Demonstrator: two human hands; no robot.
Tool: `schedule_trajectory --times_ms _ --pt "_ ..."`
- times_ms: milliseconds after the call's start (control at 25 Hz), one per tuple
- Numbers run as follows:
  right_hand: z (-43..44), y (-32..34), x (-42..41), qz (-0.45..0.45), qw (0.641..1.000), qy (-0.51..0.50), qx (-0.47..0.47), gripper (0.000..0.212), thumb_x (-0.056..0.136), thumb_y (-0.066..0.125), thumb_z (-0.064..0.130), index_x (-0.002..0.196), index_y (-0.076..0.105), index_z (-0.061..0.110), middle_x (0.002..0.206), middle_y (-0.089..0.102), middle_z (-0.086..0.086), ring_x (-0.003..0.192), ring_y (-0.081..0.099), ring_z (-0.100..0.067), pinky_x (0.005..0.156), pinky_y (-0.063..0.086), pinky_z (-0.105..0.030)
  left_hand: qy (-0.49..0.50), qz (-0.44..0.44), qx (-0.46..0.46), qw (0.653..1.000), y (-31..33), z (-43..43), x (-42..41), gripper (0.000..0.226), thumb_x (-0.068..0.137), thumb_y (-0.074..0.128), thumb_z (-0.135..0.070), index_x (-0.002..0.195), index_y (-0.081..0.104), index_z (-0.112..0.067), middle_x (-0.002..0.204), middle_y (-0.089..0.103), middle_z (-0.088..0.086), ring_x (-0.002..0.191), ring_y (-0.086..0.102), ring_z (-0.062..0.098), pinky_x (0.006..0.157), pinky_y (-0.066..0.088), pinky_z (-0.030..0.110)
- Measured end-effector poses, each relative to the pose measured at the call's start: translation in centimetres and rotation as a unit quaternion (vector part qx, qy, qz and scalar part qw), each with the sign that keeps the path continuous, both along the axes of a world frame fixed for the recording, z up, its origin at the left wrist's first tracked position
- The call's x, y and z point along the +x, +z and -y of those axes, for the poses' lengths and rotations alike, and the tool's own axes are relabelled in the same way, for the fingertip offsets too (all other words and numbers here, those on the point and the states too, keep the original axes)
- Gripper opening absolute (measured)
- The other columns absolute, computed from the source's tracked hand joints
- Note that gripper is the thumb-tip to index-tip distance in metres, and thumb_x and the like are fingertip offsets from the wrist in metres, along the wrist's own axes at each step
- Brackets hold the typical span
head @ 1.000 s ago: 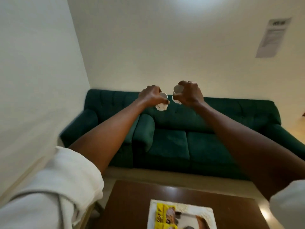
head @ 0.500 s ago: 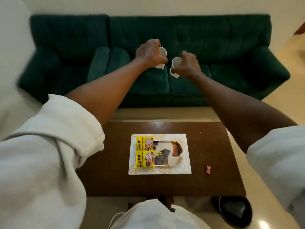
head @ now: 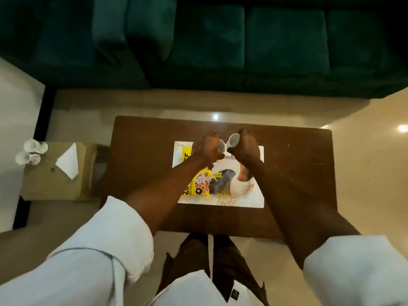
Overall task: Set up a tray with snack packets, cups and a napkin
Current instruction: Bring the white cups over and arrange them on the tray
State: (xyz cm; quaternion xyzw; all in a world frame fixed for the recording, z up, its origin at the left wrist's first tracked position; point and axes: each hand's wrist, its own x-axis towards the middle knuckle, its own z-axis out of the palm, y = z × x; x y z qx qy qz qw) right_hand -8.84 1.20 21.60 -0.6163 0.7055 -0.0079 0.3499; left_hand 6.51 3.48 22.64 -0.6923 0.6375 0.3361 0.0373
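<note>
Over the tray [head: 257, 196], left hand [head: 205, 149] and right hand [head: 246, 147] grip white cups [head: 233, 140].

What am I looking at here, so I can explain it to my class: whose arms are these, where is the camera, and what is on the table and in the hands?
No machine: a person wears one wide-angle camera on the head, so the picture looks down past their arms. The left hand grips a small white cup, the right hand a second white cup, both over the far end of a white rectangular patterned tray on a dark brown wooden table. Yellow snack packets lie on the tray's left side. To the left, a beige box carries a folded white napkin, with two spare white cups at its edge. A dark green sofa stands beyond.
</note>
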Motion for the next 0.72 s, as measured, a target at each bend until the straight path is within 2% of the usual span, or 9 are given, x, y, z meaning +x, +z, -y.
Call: schedule_trajectory --times_ms 120,280,400,560,720 --pt "-1.5 -6.7 0.5 0.007 1.000 0.014 0.016 0.067 0.077 0.086 0.019 0.131 0.049 0.004 0.134 0.055 -0.018 0.116 0.061 -0.041 0.083 0.052 -0.041 0.005 0.015 0.017 1.000 -7.0 -1.3 0.2 0.063 0.074 0.084 -0.044 0.122 0.055 -0.017 0.129 0.061 0.004 0.112 0.067 0.035 0.084 0.053 0.040" --pt "-2.8 -12.5 0.8 -0.023 0.999 0.025 0.017 0.066 0.082 0.082 0.026 0.135 0.049 0.006 0.132 0.057 -0.017 0.112 0.064 -0.039 0.084 0.056 -0.043 0.002 0.018 0.010 1.000 -13.1 -1.5 -0.4 0.062 0.075 0.082 -0.042 0.124 0.055 -0.017 0.127 0.057 0.006 0.110 0.067 0.033 0.083 0.055 0.042" --pt "-3.1 -15.4 0.7 -0.044 0.998 0.047 0.013 0.063 0.084 0.079 0.028 0.135 0.050 0.006 0.132 0.057 -0.017 0.109 0.065 -0.039 0.077 0.053 -0.038 0.006 0.012 -0.005 1.000 -16.2 -1.5 -1.0 0.059 0.076 0.079 -0.039 0.125 0.056 -0.015 0.126 0.060 0.007 0.111 0.066 0.033 0.081 0.054 0.041" --pt "-3.1 -17.4 0.1 -0.042 0.998 0.048 -0.008 0.061 0.082 0.080 0.027 0.132 0.051 0.005 0.128 0.058 -0.017 0.106 0.064 -0.037 0.070 0.041 -0.031 -0.006 0.013 -0.007 1.000 -18.4 -1.6 -1.4 0.059 0.077 0.080 -0.039 0.126 0.056 -0.017 0.129 0.059 0.004 0.115 0.064 0.029 0.086 0.056 0.043" --pt "-4.4 -18.3 0.1 -0.061 0.997 0.052 -0.021 0.065 0.081 0.083 0.029 0.133 0.051 0.007 0.129 0.059 -0.015 0.109 0.064 -0.033 0.074 0.047 -0.032 -0.018 0.024 -0.004 1.000 -19.4 -2.1 -1.6 0.061 0.076 0.082 -0.038 0.127 0.055 -0.017 0.130 0.058 0.003 0.115 0.063 0.029 0.084 0.058 0.048"
